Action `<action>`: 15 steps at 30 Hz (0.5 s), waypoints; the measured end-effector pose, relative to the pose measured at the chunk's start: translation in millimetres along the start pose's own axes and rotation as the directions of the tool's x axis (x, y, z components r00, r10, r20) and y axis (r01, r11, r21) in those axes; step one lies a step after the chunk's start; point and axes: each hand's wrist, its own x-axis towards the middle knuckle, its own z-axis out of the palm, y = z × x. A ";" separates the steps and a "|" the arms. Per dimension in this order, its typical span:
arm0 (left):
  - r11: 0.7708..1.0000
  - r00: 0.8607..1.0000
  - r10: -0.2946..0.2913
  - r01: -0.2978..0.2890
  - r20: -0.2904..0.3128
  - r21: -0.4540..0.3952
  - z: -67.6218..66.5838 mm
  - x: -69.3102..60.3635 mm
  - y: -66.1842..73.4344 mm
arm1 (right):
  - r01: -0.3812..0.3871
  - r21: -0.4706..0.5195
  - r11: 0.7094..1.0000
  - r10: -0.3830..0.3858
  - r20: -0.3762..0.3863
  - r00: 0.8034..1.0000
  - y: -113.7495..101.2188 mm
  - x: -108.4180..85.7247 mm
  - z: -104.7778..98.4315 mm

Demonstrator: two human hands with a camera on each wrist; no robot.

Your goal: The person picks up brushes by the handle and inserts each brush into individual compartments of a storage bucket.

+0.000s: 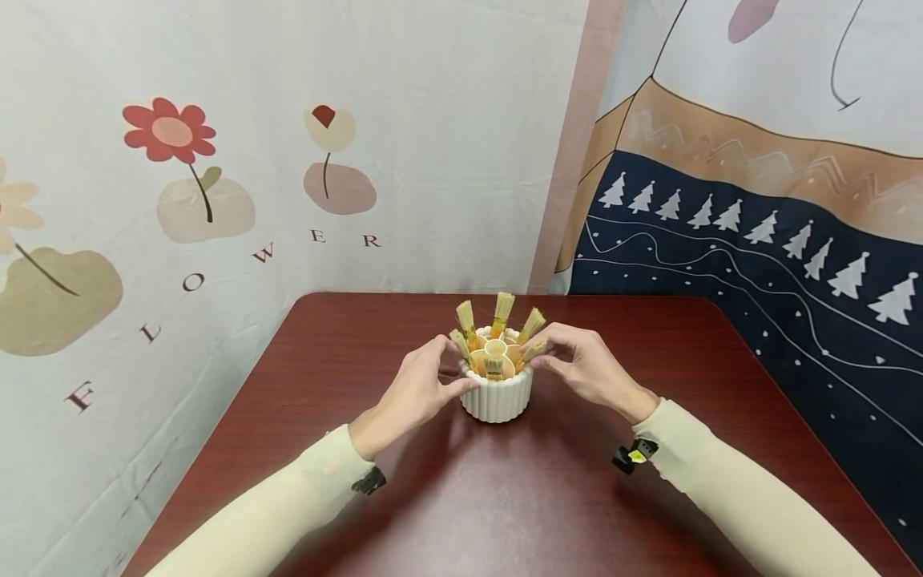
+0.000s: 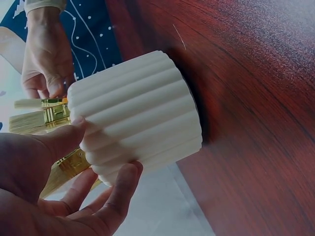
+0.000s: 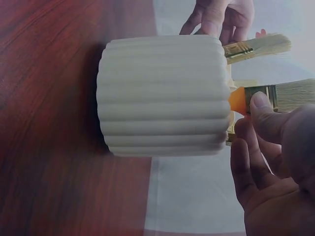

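A white ribbed holder [image 1: 497, 403] stands upright on the table, with several paintbrushes in the compartments round its central ring. Their pale bristles point up and out. My left hand [image 1: 413, 386] steadies the holder at its left side; in the left wrist view the thumb lies near the rim and other fingertips touch the ribbed wall [image 2: 140, 108]. My right hand [image 1: 593, 370] is at the right rim. There its thumb and fingers pinch a paintbrush [image 3: 295, 94] at the metal band, and a bit of orange handle shows above the rim. The lower handles are hidden inside.
The dark red wooden table [image 1: 497, 505] spreads round the holder. Behind it hangs a pale cloth [image 1: 447, 144] with flower prints, and at the right a dark blue cloth [image 1: 721, 264] with white trees. Both sleeves carry small black devices near the wrists.
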 end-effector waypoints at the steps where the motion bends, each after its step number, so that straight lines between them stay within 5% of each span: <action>1: 1.000 1.000 0.002 -0.002 0.000 0.002 0.2 0.2 0.1 | -0.001 -0.006 1.000 0.001 0.001 1.000 0.5 -0.3 0.8; 15: 1.000 1.000 -0.022 0.022 -0.007 -0.017 -1.9 -0.8 -1.3 | -0.059 -0.051 0.997 0.056 -0.058 0.997 2.8 -8.2 4.5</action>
